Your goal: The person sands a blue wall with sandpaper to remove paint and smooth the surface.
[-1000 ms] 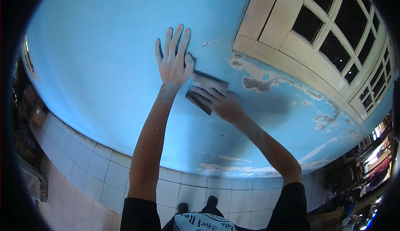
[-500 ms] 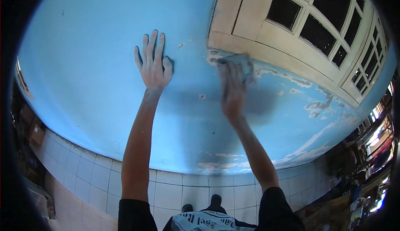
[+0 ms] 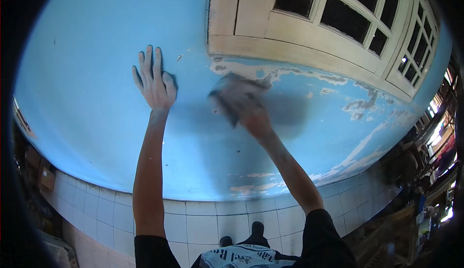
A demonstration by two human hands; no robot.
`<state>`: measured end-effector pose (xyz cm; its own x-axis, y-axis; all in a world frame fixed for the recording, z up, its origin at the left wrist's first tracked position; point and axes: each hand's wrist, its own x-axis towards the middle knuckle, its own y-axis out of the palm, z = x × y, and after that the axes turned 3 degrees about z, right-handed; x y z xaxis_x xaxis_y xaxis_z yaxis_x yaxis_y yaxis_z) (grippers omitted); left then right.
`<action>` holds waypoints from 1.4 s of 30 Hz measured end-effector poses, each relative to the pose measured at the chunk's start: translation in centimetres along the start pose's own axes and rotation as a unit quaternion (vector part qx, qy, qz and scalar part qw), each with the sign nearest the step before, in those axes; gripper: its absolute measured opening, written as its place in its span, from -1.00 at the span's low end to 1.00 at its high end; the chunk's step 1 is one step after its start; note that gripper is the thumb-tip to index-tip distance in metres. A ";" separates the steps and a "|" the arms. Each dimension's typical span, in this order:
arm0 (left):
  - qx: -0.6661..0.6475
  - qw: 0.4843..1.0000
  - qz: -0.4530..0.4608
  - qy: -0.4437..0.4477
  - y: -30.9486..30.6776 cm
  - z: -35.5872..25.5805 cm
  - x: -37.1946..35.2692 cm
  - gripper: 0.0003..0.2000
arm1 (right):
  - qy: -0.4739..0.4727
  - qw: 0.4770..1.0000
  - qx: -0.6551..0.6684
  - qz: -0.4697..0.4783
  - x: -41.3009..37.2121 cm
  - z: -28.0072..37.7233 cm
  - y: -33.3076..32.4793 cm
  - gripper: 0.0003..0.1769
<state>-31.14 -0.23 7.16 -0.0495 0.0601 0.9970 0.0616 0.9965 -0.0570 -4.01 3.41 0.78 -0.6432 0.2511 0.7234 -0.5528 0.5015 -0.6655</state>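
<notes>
My left hand (image 3: 157, 90) lies flat on the light-blue wall (image 3: 92, 89), its dusty fingers stretched out. To the right, my right hand (image 3: 249, 107) is pressed to the wall below the window corner, smeared by motion. Under its fingers is a dark, thin sheet that looks like sandpaper (image 3: 222, 104); its edges stick out to the left and below. Beside and above that hand, a patch of peeled paint (image 3: 285, 72) shows white and grey along the window's lower edge.
A cream window frame (image 3: 290, 50) with dark panes fills the upper right. More flaked paint (image 3: 253, 188) marks the wall's lower part. White floor tiles (image 3: 200, 227) and my feet (image 3: 257, 229) are below. Cluttered items (image 3: 411, 171) stand at the right, a cardboard box (image 3: 47, 178) at the left.
My right hand has swept left and down with the sheet, away from the window's edge. The view has shifted slightly right; my left hand stays flat on the wall.
</notes>
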 end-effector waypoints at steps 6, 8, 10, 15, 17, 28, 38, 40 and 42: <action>0.037 0.999 0.031 0.009 -0.3 0.1 -0.1 -0.44 | 0.320 0.889 -0.118 -0.305 -3.9 -3.9 0.1 -0.51; 0.040 0.999 0.012 0.018 0.0 0.2 0.1 -0.46 | 0.087 0.995 -0.017 -0.033 -3.7 -0.4 -0.7 -0.51; 0.022 1.000 0.008 0.015 0.1 -0.1 0.1 -0.47 | 0.102 0.993 -0.002 -0.054 -5.9 -2.2 -1.8 -0.49; -0.003 1.000 -0.008 0.009 0.0 -0.1 0.3 -0.47 | 0.340 0.875 0.034 -0.343 -7.8 -7.3 -3.5 -0.50; -0.002 1.000 -0.011 0.015 -0.1 -0.2 0.3 -0.48 | 0.371 0.844 -0.030 -0.387 -7.9 -7.2 -0.3 -0.50; -0.020 0.997 -0.034 0.062 0.4 0.6 -0.1 -0.53 | 0.334 0.885 -0.039 -0.323 -8.7 -8.2 -6.9 -0.37; -0.097 0.992 -0.046 0.060 0.0 -2.4 2.3 -0.57 | 0.209 0.947 -0.087 -0.229 -3.4 -4.9 -7.3 -0.43; -0.106 0.991 -0.050 0.065 0.6 -4.0 3.0 -0.53 | 0.263 0.919 -0.098 -0.276 -2.8 -3.9 -6.0 -0.45; -0.133 0.988 -0.048 0.066 1.1 -6.5 3.8 -0.44 | 0.185 0.963 -0.092 -0.174 -2.9 -2.4 -5.5 -0.46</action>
<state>-24.82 0.67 11.19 0.0615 -0.0595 0.9963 0.3242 0.9453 0.0364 2.22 1.93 2.77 -0.1846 0.3016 0.9354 -0.5752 0.7385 -0.3517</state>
